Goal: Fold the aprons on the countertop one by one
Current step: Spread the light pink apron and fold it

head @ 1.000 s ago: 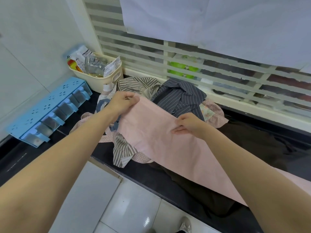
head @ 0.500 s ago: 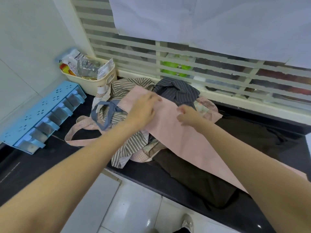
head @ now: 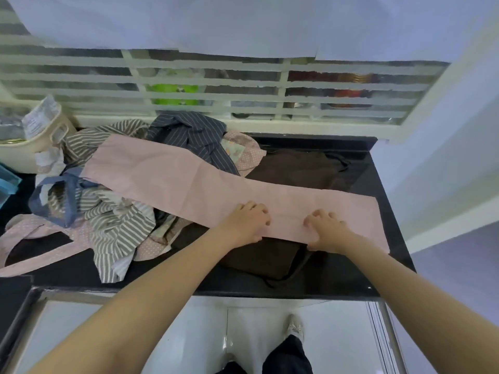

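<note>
A pink apron (head: 167, 176), folded into a long strip, lies slantwise across the black countertop (head: 337, 279), from the pile at the left to the right end. My left hand (head: 244, 224) and my right hand (head: 325, 232) sit side by side on the strip's near edge, right of its middle. Both have curled fingers on top of the cloth and grip that edge. Under the strip lies a dark brown apron (head: 264, 261). Grey-striped aprons (head: 118, 228), a navy pinstriped apron (head: 194, 133) and a pink dotted apron (head: 243, 149) are heaped at the left and back.
A cream basket (head: 40, 143) with packets stands at the back left, a blue rack (head: 8, 182) at the left edge. A white window grille (head: 216, 103) runs behind the counter. A wall (head: 445, 157) closes the right side. Tiled floor and my feet lie below.
Both hands left the far left end of the pink strip and came to its near edge, right of the middle. The strip now lies flatter. The view swung right.
</note>
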`<state>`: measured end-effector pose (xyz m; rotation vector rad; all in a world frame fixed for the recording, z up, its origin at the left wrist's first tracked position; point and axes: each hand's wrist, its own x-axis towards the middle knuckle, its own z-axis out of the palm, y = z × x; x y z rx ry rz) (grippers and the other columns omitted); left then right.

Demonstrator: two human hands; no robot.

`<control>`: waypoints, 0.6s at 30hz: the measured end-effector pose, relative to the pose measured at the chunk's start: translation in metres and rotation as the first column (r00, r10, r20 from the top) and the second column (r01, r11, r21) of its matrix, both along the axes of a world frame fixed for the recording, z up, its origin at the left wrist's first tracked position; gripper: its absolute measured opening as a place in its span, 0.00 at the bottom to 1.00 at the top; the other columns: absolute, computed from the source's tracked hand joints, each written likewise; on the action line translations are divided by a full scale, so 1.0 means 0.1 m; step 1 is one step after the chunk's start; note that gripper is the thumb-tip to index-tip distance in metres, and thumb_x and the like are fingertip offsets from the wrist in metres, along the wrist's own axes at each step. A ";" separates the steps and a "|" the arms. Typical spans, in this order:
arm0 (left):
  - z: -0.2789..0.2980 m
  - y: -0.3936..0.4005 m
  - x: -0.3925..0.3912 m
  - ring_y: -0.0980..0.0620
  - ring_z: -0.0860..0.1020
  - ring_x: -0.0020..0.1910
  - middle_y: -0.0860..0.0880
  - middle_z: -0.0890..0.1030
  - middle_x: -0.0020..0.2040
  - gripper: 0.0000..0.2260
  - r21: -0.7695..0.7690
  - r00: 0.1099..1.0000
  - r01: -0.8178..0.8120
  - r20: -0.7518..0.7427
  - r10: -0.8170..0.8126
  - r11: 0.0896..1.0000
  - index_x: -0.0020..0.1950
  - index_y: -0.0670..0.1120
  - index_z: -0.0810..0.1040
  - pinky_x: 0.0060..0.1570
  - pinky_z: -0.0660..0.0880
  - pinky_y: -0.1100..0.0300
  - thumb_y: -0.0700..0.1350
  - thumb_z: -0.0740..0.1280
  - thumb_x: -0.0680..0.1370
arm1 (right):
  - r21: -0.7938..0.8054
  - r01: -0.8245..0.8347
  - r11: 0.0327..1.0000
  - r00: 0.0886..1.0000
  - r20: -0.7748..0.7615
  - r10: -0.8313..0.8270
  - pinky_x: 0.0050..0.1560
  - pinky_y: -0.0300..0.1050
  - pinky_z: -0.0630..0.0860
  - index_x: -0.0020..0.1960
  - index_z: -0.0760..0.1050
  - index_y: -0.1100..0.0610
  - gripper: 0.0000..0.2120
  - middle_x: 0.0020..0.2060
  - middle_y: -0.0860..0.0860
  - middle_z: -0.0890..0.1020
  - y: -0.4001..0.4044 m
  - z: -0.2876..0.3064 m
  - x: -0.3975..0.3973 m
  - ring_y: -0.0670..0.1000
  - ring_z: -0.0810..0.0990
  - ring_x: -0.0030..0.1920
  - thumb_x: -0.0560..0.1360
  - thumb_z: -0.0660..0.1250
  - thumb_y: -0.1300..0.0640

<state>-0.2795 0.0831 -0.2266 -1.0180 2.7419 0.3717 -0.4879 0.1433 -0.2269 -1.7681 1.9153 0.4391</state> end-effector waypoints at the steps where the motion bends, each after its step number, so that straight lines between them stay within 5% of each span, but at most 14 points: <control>1: -0.01 0.02 -0.04 0.47 0.61 0.70 0.48 0.64 0.72 0.17 0.002 1.000 0.013 0.005 -0.013 1.000 0.65 0.48 0.70 0.67 0.59 0.52 0.46 0.66 0.77 | -0.017 -0.029 0.999 0.999 -0.014 0.029 0.65 0.57 0.65 0.69 0.62 0.52 0.29 0.68 0.54 0.60 0.05 -0.03 -0.07 0.59 0.62 0.66 0.72 0.69 0.48; 6: -0.09 0.11 -0.55 0.47 0.62 0.67 0.48 0.64 0.70 0.16 0.001 0.995 0.092 0.042 -0.092 0.996 0.62 0.46 0.69 0.64 0.62 0.53 0.47 0.66 0.76 | -0.081 -0.200 0.976 0.976 -0.106 0.191 0.68 0.59 0.62 0.71 0.57 0.52 0.34 0.72 0.54 0.56 0.18 -0.09 -0.56 0.59 0.59 0.70 0.71 0.70 0.46; 10: -0.11 0.06 -0.88 0.45 0.63 0.67 0.45 0.62 0.70 0.20 0.052 0.985 0.107 0.132 -0.113 0.993 0.65 0.44 0.67 0.63 0.66 0.53 0.47 0.67 0.75 | -0.070 -0.276 0.958 0.961 -0.029 0.275 0.67 0.55 0.65 0.70 0.59 0.54 0.32 0.72 0.53 0.58 0.11 -0.12 -0.82 0.57 0.62 0.69 0.72 0.69 0.48; 14: -0.09 -0.05 -1.06 0.43 0.64 0.65 0.45 0.64 0.67 0.17 0.195 0.979 0.006 0.200 -0.046 0.981 0.59 0.42 0.72 0.62 0.68 0.51 0.45 0.71 0.73 | -0.079 -0.385 0.919 0.921 0.029 0.388 0.65 0.51 0.67 0.70 0.61 0.55 0.29 0.71 0.52 0.61 -0.02 -0.18 -1.10 0.56 0.63 0.68 0.73 0.69 0.52; 18: -0.08 0.01 -1.18 0.42 0.62 0.66 0.44 0.60 0.70 0.14 0.168 0.957 -0.086 0.289 0.034 0.982 0.55 0.43 0.71 0.60 0.69 0.51 0.43 0.69 0.73 | -0.104 -0.490 0.865 0.870 -0.007 0.492 0.67 0.51 0.63 0.71 0.60 0.53 0.29 0.73 0.52 0.56 -0.07 -0.24 -1.36 0.56 0.59 0.71 0.74 0.67 0.51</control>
